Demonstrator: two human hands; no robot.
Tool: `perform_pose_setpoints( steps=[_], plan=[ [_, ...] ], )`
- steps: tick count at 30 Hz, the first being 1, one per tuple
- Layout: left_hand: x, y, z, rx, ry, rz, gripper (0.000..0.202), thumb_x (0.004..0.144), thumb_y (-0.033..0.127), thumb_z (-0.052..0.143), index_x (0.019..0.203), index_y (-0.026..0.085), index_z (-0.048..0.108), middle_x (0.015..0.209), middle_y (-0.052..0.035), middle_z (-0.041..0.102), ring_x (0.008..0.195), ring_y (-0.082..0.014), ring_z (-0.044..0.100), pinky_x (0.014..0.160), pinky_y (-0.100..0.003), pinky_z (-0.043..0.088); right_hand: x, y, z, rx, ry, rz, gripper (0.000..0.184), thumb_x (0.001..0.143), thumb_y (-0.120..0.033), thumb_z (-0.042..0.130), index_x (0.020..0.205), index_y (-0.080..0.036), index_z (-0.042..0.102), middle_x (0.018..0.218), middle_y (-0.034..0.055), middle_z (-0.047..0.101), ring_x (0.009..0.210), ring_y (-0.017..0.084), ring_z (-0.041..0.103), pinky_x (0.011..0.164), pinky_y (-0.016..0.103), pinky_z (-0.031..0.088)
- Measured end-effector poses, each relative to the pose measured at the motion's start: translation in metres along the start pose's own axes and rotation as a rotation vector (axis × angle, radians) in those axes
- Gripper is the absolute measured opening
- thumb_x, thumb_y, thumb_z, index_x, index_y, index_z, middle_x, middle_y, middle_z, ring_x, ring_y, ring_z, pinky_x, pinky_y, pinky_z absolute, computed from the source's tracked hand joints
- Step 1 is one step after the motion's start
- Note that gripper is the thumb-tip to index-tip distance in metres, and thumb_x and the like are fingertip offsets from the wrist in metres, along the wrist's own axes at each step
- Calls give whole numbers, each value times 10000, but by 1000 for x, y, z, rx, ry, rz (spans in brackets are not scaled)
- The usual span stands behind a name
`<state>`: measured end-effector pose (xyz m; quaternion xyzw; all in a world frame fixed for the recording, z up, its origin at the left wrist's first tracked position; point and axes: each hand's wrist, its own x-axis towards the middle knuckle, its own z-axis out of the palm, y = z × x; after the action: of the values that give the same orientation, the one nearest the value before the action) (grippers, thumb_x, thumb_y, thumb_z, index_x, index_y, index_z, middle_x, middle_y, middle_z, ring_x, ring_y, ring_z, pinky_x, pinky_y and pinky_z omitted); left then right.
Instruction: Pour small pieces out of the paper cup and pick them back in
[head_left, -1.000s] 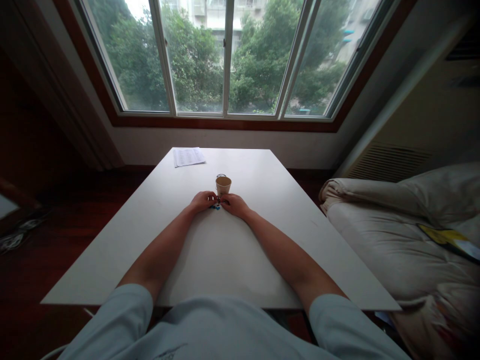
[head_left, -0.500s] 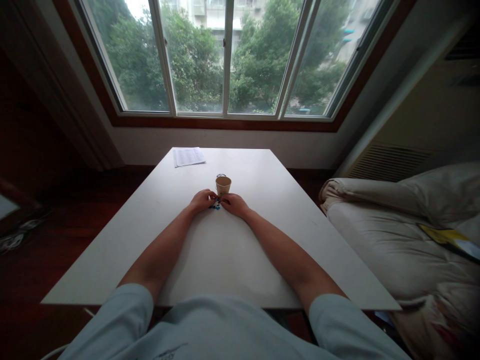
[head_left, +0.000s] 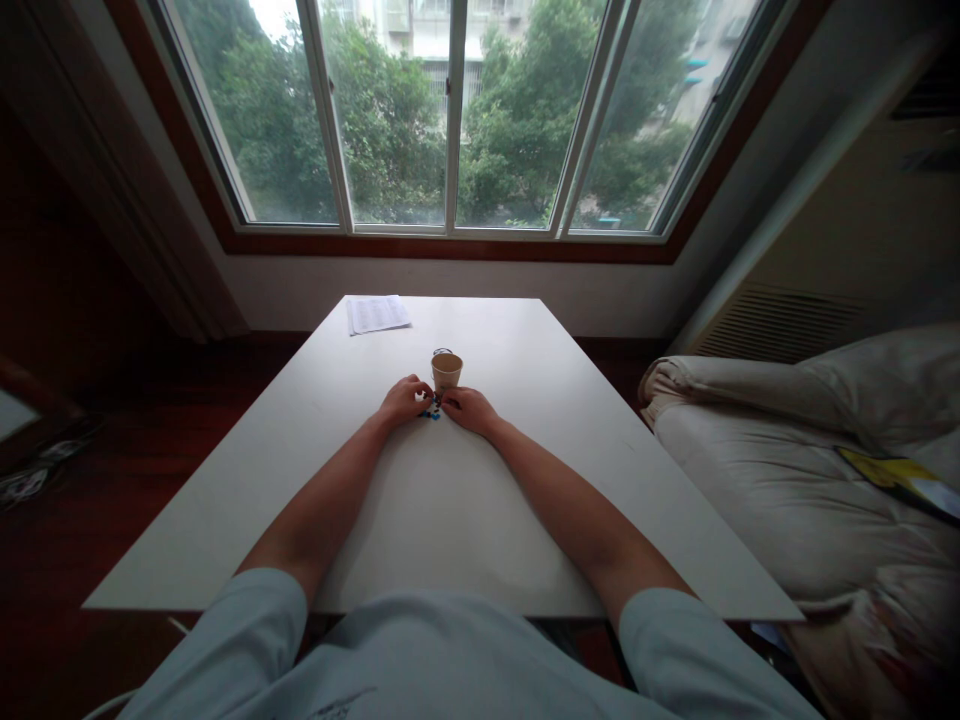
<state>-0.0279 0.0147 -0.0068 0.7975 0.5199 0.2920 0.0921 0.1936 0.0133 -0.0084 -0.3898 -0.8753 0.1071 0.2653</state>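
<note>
A brown paper cup (head_left: 447,372) stands upright on the white table (head_left: 465,530), between and just beyond my hands. Several small blue and dark pieces (head_left: 433,413), perhaps beads, lie on the tabletop in front of it. My left hand (head_left: 407,400) is at the left of these pieces, its thumb and forefinger curled together in a pinch. From the right, my right hand (head_left: 468,409) rests by the cup's base with its fingers closed at the pieces. What either hand pinches is too small to make out. A dark thin loop (head_left: 442,351) shows behind the cup.
Printed sheets of paper (head_left: 379,314) lie at the table's far left corner. A beige sofa (head_left: 780,450) with a yellow and black item (head_left: 892,475) on it stands to the right. Beyond the table is a wide window (head_left: 450,130). Cables (head_left: 34,478) lie on the floor at left.
My left hand's fingers have shifted slightly, with the knuckles a little higher. My right hand and the cup look almost unmoved.
</note>
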Motion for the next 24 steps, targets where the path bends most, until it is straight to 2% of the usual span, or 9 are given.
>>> perform_pose_setpoints(
  steps=[6, 17, 24],
  plan=[
    [1, -3, 3, -1, -5, 3, 152, 753, 298, 705, 889, 260, 762, 888, -30, 574, 859, -179, 578, 778, -301, 487, 1, -1, 0, 5, -3, 15, 124, 894, -260, 591, 907, -219, 707, 899, 24, 704, 794, 154, 594, 709, 237, 392],
    [3, -4, 4, 16, -19, 5, 107, 783, 281, 676, 858, 236, 737, 893, -36, 596, 849, -180, 577, 744, -298, 470, 0, -3, -1, 5, -4, 24, 124, 889, -251, 595, 917, -223, 713, 917, 26, 707, 818, 156, 600, 739, 233, 399],
    [4, 0, 3, 89, 3, 15, 75, 786, 256, 662, 841, 233, 708, 904, -42, 645, 896, -213, 567, 824, -343, 451, 0, -4, -3, 3, -8, 27, 123, 889, -258, 596, 908, -227, 714, 904, 19, 708, 805, 158, 600, 730, 238, 402]
  ],
)
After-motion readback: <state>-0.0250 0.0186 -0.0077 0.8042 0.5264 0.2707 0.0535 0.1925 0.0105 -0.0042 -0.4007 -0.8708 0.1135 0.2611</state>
